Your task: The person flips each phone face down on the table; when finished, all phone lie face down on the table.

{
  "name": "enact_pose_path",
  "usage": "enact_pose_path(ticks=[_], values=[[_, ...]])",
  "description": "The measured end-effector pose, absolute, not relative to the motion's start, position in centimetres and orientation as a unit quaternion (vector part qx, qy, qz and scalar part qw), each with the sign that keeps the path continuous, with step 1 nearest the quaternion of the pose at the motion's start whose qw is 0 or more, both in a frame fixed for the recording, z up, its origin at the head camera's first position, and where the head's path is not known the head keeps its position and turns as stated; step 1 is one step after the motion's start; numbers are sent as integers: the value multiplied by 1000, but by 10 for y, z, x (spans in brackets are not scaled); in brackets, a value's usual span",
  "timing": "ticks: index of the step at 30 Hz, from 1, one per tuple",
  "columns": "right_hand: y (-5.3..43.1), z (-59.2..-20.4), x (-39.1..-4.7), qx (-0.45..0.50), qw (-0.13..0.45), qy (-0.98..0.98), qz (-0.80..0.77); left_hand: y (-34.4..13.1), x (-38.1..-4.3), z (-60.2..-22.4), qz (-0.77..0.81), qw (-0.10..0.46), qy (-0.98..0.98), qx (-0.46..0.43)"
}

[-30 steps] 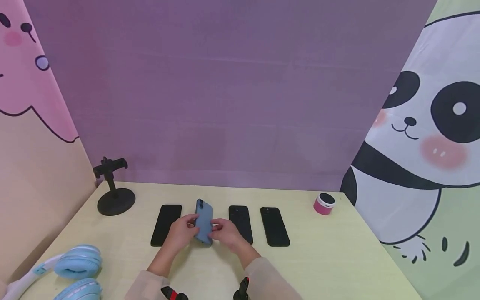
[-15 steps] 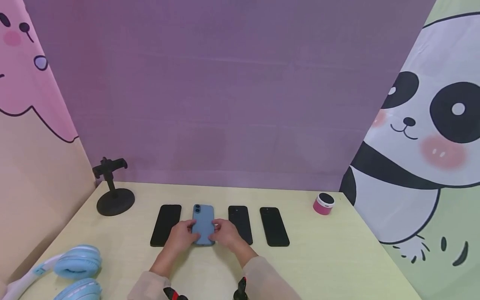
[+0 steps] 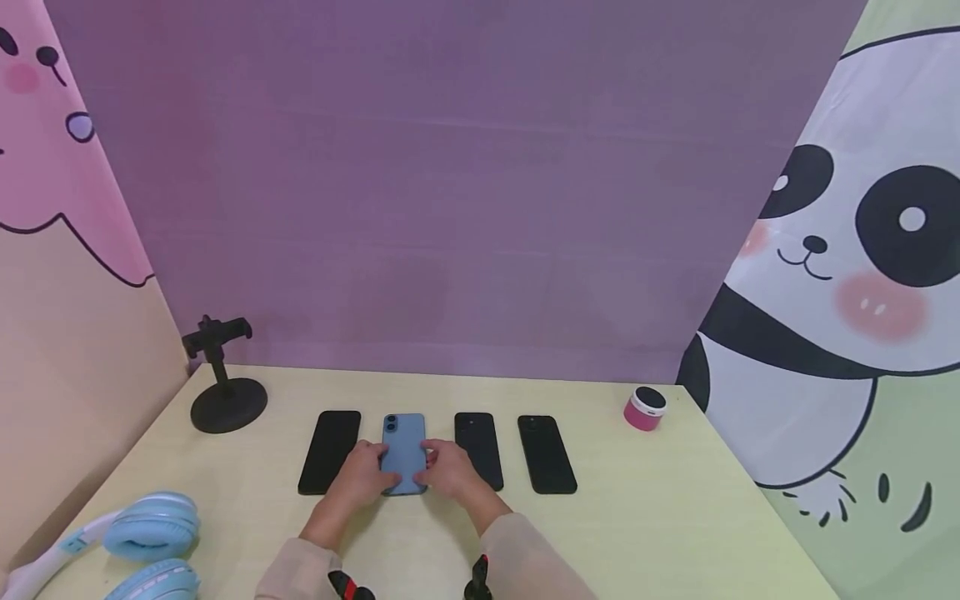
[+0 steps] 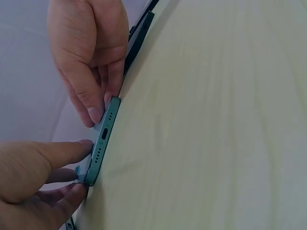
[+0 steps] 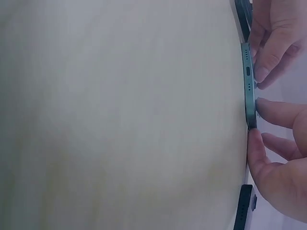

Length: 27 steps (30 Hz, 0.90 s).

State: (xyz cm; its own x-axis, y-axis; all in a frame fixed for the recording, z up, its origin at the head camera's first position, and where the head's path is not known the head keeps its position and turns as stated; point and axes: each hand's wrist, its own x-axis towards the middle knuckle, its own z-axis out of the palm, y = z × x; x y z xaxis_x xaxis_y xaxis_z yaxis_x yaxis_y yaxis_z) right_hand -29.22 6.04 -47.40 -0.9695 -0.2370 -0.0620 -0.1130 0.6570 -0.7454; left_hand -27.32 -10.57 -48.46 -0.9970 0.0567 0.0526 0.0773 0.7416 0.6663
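A blue phone (image 3: 403,454) lies back up on the table, its two camera lenses at the upper left. My left hand (image 3: 363,475) pinches its left edge, thumb near the lower corner. At the right edge, my right hand (image 3: 450,471) holds it the same way. In the left wrist view, the phone's bottom edge (image 4: 103,143) with its charging port faces the camera, close against the tabletop. The right wrist view shows fingertips of my right hand (image 5: 283,153) at the phone's corner. A black phone (image 3: 330,450) lies to the left; another black phone (image 3: 483,446) is partly behind my right hand.
Farther right lies one more black phone (image 3: 547,454). A pink and white round jar-like object (image 3: 645,408) stands at the back right. At the back left is a black phone stand (image 3: 228,404). Light blue headphones (image 3: 150,525) lie at the front left of the table (image 3: 675,517).
The blue phone was tilted and turned a second ago. It has come down flat and straightened into line with the black phones, both hands still at its edges.
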Motion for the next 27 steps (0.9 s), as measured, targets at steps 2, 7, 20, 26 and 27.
enact_pose_path(ticks=[2, 7, 20, 26, 27], values=[[60, -474, -292, -93, 79, 906, -405, -106, -274, -485, -355, 18, -934, -41], [58, -473, -293, -92, 77, 907, -404, -109, -275, -487, -356, 26, -933, -47], [52, -468, -288, -71, 66, 905, -415, -116, -268, -481, -393, 10, -919, -35], [40, -463, -290, -69, 4, 909, -412, -140, -264, -473, -430, 28, -902, -18], [37, -461, -290, -72, 0, 908, -412, -145, -263, -473, -434, 34, -900, -19]])
